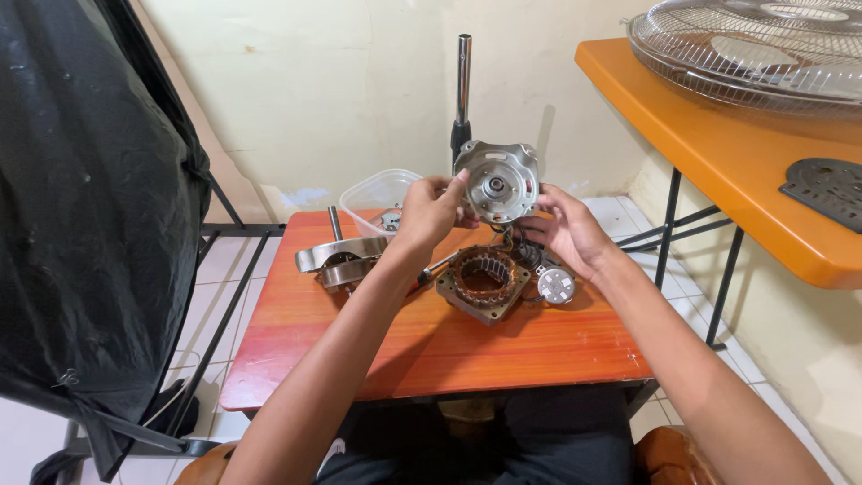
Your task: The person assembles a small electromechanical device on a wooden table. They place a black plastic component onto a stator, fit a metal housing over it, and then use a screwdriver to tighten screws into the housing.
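Both hands lift a round grey motor end cover [496,181], its bearing hub facing the camera, above the middle of an orange-red worktop [431,346]. The left hand [431,213] is closed on the cover's left rim, thumb on the face; the right hand [564,232] cups the right rim with fingers spread behind it (how far they wrap round the back cannot be seen).

Directly below the cover lies the stator [483,283], a square steel frame ringed with copper windings, flat on the worktop. Just right of the stator sits a small round white-faced part [556,285] on dark leads. Left of the stator rest a curved metal bracket [341,259] and an upright short rod; behind and left of it stands a clear plastic tub [381,193]. A chrome pole [462,81] rises behind the cover. Well to the right of the stator, a wire fan guard [754,49] lies on an orange table [718,153].

Held this way, the cover is best kept level and gripped by its rim alone, fingers off the central bearing, and kept clear of the thin leads trailing beneath it so none is tugged or pinched.
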